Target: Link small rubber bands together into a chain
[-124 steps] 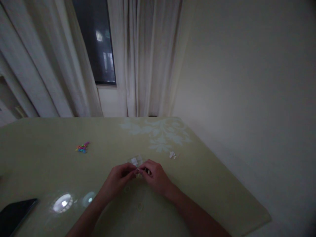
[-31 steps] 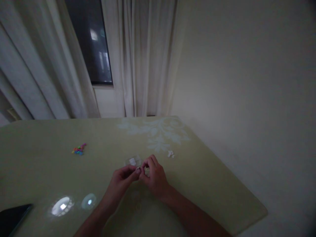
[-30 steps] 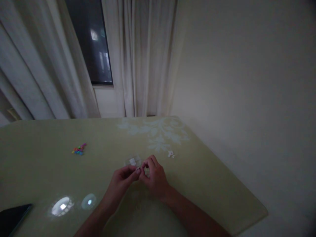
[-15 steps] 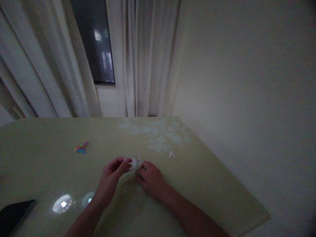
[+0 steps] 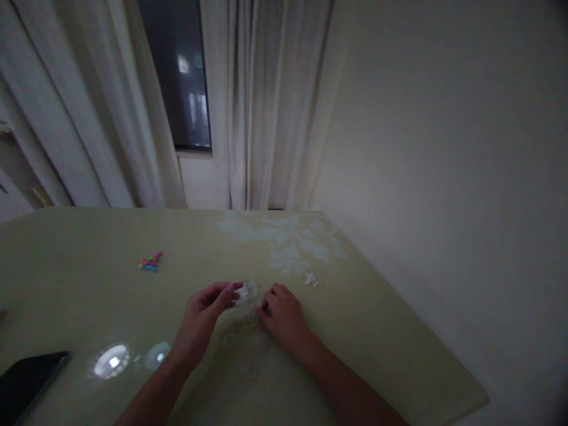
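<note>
A small clear plastic box [image 5: 249, 293] with what look like compartments lies in the middle of the table. My left hand [image 5: 202, 313] is at its left side, thumb and fingers closed on the box's edge. On the other side, my right hand [image 5: 284, 313] rests with curled fingers close to the box's right edge; whether they touch it or hold something small is hidden. Just in front of the box is a pale yellowish ring [image 5: 249, 323]. Nearer to me lie a pale greenish ring [image 5: 228, 338] and another pale ring [image 5: 251, 371].
On the table [image 5: 377, 355], a small heap of colourful pieces [image 5: 151, 262] lies to the left and some white pieces [image 5: 311, 279] to the right. A dark flat device [image 5: 33, 378] is at the lower left. Curtains [image 5: 248, 106] and a wall stand behind.
My right hand has moved a little right, off the box's front corner. A third ring now shows in front of the box. My left hand stays at the box.
</note>
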Motion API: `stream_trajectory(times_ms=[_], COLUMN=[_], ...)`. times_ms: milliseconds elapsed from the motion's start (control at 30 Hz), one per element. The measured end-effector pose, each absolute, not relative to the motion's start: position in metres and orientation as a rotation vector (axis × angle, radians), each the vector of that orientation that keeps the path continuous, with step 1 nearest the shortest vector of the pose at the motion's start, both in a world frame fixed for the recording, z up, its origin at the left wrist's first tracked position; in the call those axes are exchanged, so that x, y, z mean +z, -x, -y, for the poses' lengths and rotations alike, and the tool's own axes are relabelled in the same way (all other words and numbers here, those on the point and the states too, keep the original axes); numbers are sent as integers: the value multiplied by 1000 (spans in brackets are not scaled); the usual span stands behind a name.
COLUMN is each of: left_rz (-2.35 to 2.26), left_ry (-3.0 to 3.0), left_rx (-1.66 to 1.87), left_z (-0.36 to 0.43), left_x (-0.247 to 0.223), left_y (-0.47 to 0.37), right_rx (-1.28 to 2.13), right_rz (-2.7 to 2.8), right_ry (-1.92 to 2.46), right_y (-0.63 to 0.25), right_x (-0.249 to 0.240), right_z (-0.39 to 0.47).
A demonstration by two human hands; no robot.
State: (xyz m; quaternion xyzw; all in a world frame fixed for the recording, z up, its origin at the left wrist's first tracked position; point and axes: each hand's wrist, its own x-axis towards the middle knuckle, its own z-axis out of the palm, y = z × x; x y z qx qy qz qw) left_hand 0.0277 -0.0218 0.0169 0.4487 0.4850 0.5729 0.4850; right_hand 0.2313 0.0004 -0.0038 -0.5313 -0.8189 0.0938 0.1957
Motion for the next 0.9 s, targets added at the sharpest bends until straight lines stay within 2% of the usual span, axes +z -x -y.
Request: stream_trajectory(times_ms=[233, 633, 900], left_rz=[-1187, -1235, -1238], left_ry=[-1115, -1198, -1202], left_rx=[1371, 1313, 1210], left_z=[23, 23, 25], left_x=[20, 20, 19], left_y=[-31, -32, -39], right_rx=[469, 340, 605], right_rz=[2232, 2310, 1849], right_ry=[1338, 1382, 1047], right_y=[-230, -225, -226], right_x=[-6, -22, 10], right_z=[-2, -3, -3])
